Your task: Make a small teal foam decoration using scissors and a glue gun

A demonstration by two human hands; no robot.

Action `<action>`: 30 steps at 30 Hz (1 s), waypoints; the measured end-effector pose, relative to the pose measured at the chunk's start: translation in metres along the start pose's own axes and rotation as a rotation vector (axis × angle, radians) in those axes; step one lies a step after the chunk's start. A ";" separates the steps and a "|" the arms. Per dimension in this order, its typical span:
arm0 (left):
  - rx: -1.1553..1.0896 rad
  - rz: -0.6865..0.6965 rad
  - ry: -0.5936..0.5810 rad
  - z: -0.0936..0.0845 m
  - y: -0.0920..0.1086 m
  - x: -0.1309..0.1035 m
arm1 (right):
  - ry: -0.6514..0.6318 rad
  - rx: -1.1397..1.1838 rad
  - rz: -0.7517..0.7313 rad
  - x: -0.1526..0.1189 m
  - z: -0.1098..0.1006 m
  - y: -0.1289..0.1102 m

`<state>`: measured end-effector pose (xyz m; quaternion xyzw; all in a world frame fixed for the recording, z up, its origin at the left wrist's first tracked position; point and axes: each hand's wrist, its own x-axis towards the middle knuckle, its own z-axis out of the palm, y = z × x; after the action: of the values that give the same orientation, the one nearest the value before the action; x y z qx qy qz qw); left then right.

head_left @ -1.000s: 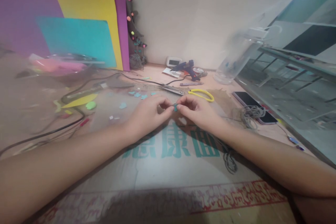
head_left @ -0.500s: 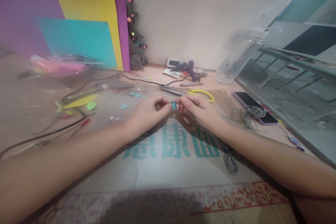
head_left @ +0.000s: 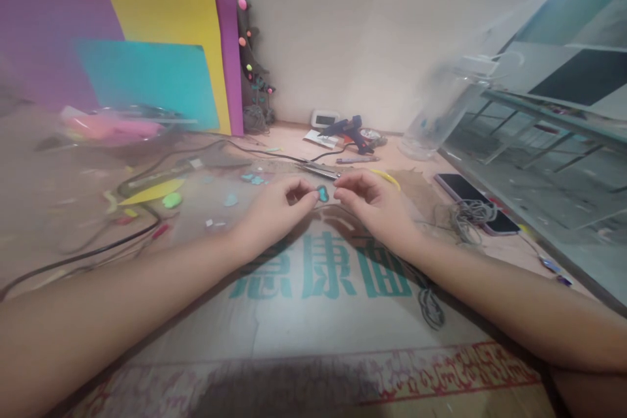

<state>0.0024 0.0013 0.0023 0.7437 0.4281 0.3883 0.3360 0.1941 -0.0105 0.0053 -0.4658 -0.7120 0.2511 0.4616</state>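
Teal craft piece (head_left: 322, 193) with a dark edge is in the middle, above the mat with big green letters (head_left: 326, 266). Its long side goes mostly near to far, and the far end leans a bit left. It is too small to tell which end is the front. The left hand (head_left: 316, 193) pinches it tight between thumb and finger. The right hand (head_left: 336, 188) is just beside it, not touching it. Its thumb and pointing finger have only a narrow gap, and it is hard to tell if they hold a thin thread. The scissors (head_left: 321, 171) lie just past the hands, blades to the left. One second ago, both hands touched the piece. Now the right hand has let go and covers more of the yellow handle (head_left: 388, 177).
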 end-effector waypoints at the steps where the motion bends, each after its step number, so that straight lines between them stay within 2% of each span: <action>1: -0.006 -0.005 0.003 0.000 0.000 0.000 | -0.001 -0.043 -0.052 -0.001 0.000 0.000; 6: -0.048 -0.005 -0.012 0.000 0.000 0.001 | -0.036 -0.222 -0.186 -0.004 0.000 0.001; 15: -0.052 -0.003 -0.046 0.001 -0.005 0.001 | -0.082 -0.184 -0.155 -0.005 0.000 0.002; 18: -0.081 -0.004 -0.033 0.001 -0.003 0.001 | -0.076 -0.043 -0.119 -0.007 0.000 0.002; 22: -0.114 0.004 -0.008 0.001 -0.001 0.002 | -0.044 0.189 -0.001 -0.005 0.001 0.001; 27: -0.146 0.029 -0.004 0.000 -0.004 0.002 | -0.180 0.072 0.106 0.000 0.005 0.004; 30: -0.106 0.026 0.007 0.000 -0.006 0.002 | -0.188 0.090 0.113 0.000 0.007 0.005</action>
<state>0.0012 0.0054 -0.0024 0.7289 0.3985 0.4173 0.3684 0.1905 -0.0078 -0.0017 -0.4581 -0.7127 0.3510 0.3986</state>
